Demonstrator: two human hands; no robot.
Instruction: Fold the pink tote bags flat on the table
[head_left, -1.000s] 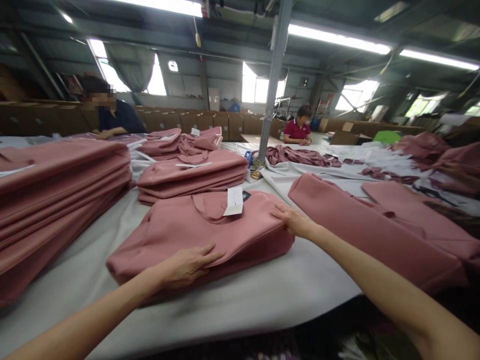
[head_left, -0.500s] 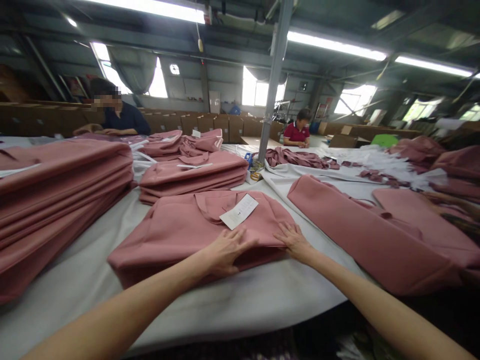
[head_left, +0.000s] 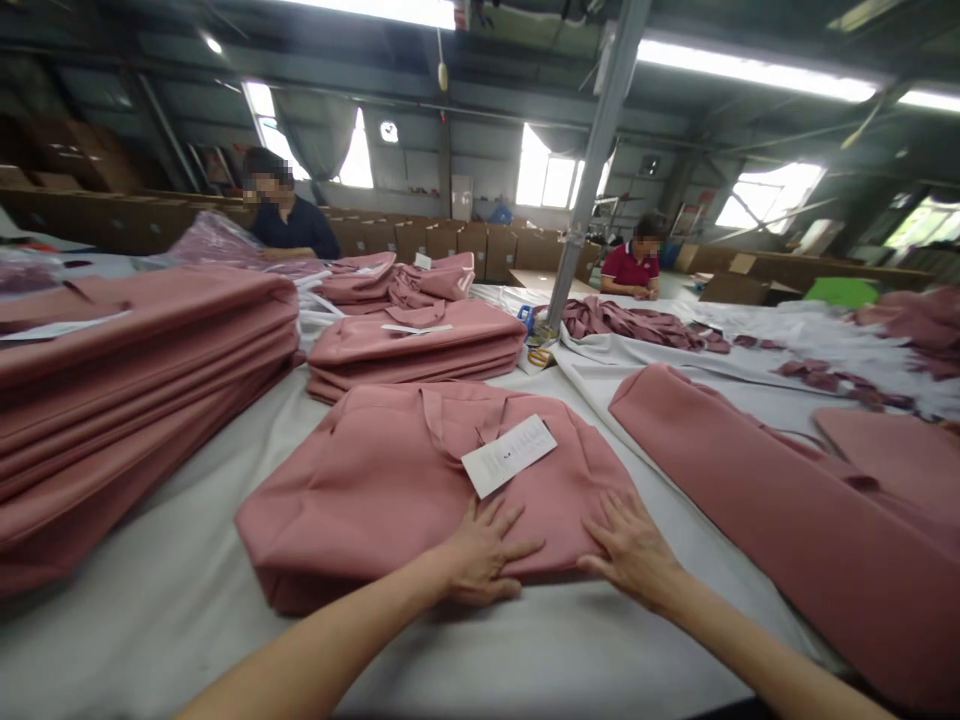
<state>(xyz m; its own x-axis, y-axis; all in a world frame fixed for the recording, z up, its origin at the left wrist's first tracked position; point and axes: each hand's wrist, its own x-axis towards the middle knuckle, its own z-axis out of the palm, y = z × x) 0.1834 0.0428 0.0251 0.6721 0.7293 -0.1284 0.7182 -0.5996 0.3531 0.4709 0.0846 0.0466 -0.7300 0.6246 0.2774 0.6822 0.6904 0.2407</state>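
Note:
A pink bag [head_left: 375,470] lies flat before me, its handles folded over its upper face. On top of it rests a white paper tag [head_left: 510,455] with small print. My left hand [head_left: 487,555] presses on the bag's near edge with spread fingers, just below the tag. At the bag's right end, my right hand [head_left: 630,545] lies on the fabric, fingers stretched apart. Both palms touch the bag, and neither hand grips anything.
Stacks of pink bags stand left [head_left: 150,400] and behind [head_left: 420,345]. Another pink bag [head_left: 780,510] lies to the right. A metal post [head_left: 581,220] rises from the white-covered table [head_left: 180,620]. Two people work across it, near a pile of pink straps [head_left: 637,325].
The bag's near side has flattened toward me, and both hands have slid a little nearer along it. The view has swung left, so the surroundings sit further right.

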